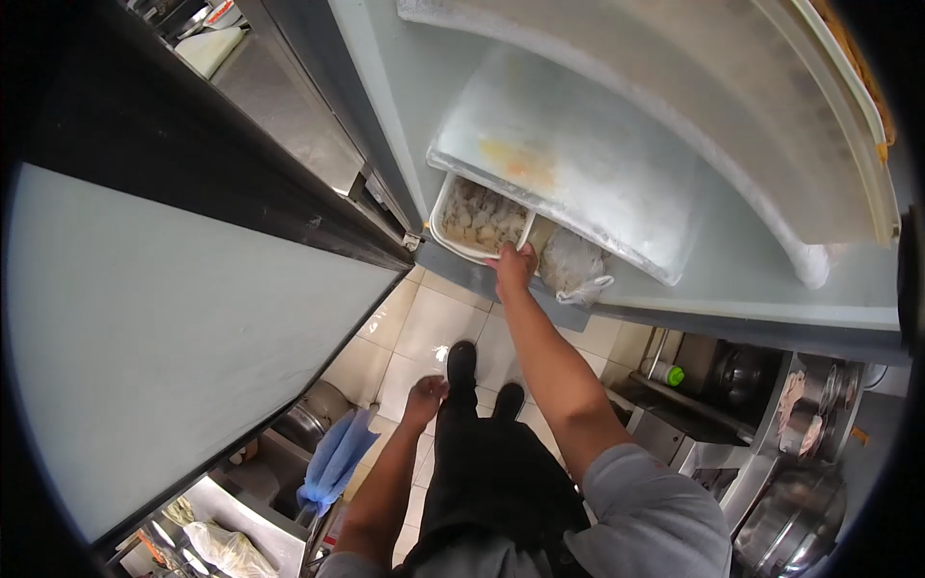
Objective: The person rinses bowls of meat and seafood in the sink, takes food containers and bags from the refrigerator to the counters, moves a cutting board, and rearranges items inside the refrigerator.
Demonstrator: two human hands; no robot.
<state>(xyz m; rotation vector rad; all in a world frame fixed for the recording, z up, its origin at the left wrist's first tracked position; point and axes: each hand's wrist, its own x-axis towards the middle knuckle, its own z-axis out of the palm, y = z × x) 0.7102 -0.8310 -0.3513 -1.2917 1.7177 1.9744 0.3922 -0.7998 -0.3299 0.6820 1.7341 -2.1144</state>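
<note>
My right hand (515, 265) grips the near rim of a white plastic tub (441, 214), thumb and fingers closed over its corner. The tub stands on the bottom of an open freezer, partly under a frosted shelf (578, 154). Inside it lies a pale, lumpy, frozen-looking food (482, 214) whose kind I cannot make out. Just right of my right hand is a knotted clear plastic bag (575, 267) with greyish contents. My left hand (427, 397) hangs low over the floor beside my leg, fingers loosely bent, with nothing visible in it.
The freezer door (193, 328) stands swung out on the left. Above the frosted shelf is another iced shelf (674, 87). Tiled floor (424, 323) lies below. A blue cloth (337, 458) hangs at lower left; metal pots (795, 515) stand at lower right.
</note>
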